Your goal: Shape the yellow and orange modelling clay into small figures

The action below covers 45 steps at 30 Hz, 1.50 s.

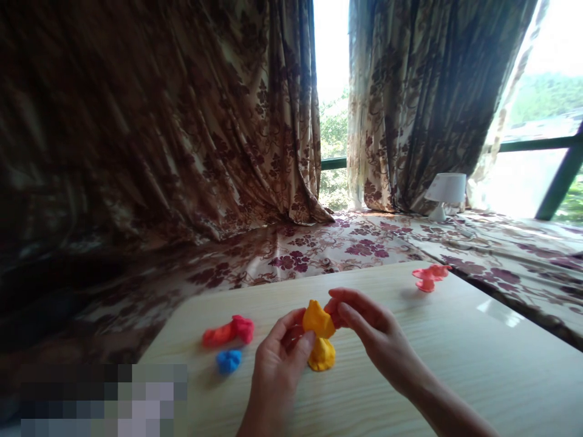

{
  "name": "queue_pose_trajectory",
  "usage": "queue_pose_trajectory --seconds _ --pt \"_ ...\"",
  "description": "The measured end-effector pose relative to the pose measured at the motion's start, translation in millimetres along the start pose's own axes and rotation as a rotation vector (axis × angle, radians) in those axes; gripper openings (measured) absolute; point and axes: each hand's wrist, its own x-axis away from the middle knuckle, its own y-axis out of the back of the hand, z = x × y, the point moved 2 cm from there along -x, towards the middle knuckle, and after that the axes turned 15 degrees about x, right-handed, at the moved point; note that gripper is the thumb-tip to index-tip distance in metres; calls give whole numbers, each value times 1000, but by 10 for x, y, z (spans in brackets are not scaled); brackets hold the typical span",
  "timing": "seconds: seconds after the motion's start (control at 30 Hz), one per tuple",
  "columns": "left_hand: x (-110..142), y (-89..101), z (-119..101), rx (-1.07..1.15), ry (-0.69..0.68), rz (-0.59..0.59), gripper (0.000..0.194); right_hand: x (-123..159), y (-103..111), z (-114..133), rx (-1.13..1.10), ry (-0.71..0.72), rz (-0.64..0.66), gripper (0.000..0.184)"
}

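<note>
A lump of yellow modelling clay (317,320), pointed at the top, is gripped between the thumb and fingers of my left hand (279,358). From the other side, the bent fingers of my right hand (376,325) pinch its right edge; their tips are partly hidden. Directly below sits a yellow clay base (322,357), wide at the bottom, on the table. Whether the upper lump is joined to this base I cannot tell. To the left of my hands lie a red and orange clay roll (229,331) and a small blue clay lump (228,362).
The pale wooden table (455,364) carries a coral-red clay figure (429,277) near its far right corner. Beyond, a white lamp (446,189) stands on flowered cloth (364,243). Patterned curtains (218,121) hang behind, beside bright windows. A blurred patch covers the lower left corner.
</note>
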Motion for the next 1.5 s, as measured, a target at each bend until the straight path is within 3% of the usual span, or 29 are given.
queue_pose_trajectory --seconds 0.17,0.27,0.33,0.43,0.53,0.63,0.9,1.1,1.33,1.5 --pt "-6 26 -70 451 353 29 16 -2 4 -62 49 18 -76 26" --pt "-11 38 -58 553 448 -3 16 15 -20 -87 86 23 -60 26" --pt "-27 65 -60 510 404 -68 15 13 -24 -94 107 31 -56 25" --pt "-67 114 -130 185 145 -128 14 -18 -13 -111 125 34 -71 24" --pt "-101 110 -216 -311 -155 -60 15 -63 4 -145 120 20 -101 23" --pt "-141 74 -196 -602 -267 1 18 -91 16 -182 126 5 -108 21" --pt "-210 10 -10 -775 -245 104 15 -143 76 -282 169 24 -82 19" --pt "-267 81 21 -1036 -176 131 31 -201 105 -357 177 13 -102 21" --pt "-342 69 -217 -1001 -259 131 28 -225 110 -390 187 19 -124 20" --pt "-327 73 -93 -992 -107 215 37 -230 97 -457 204 20 -110 20"
